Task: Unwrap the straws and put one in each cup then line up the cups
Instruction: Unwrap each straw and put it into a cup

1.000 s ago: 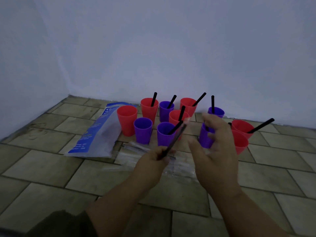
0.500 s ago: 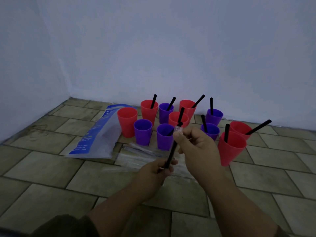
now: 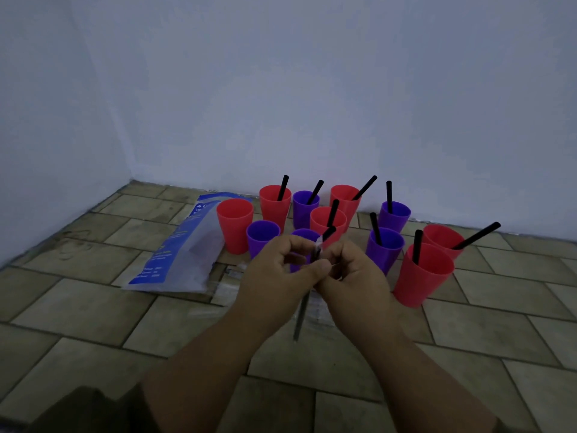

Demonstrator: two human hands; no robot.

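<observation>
Both hands meet at the middle of the view on one wrapped black straw (image 3: 301,317). My left hand (image 3: 274,273) pinches it near the top, and my right hand (image 3: 352,273) grips the clear wrapper end (image 3: 318,245) beside it. The straw's lower part hangs down between my wrists. Behind the hands stand several red and purple cups on the tiled floor. Most hold a black straw, such as the near red cup (image 3: 421,276). An empty red cup (image 3: 234,225) and an empty purple cup (image 3: 261,237) stand at the left. A purple cup (image 3: 304,237) is partly hidden by my fingers.
A blue and clear plastic bag (image 3: 178,254) lies on the floor left of the cups. Clear wrappers (image 3: 228,285) lie under my hands. White walls close the back and left side. Tiled floor (image 3: 499,307) spreads to the right and front.
My left hand slid up the straw to meet my right hand at its top end. The straw now hangs more upright, its lower end pointing down.
</observation>
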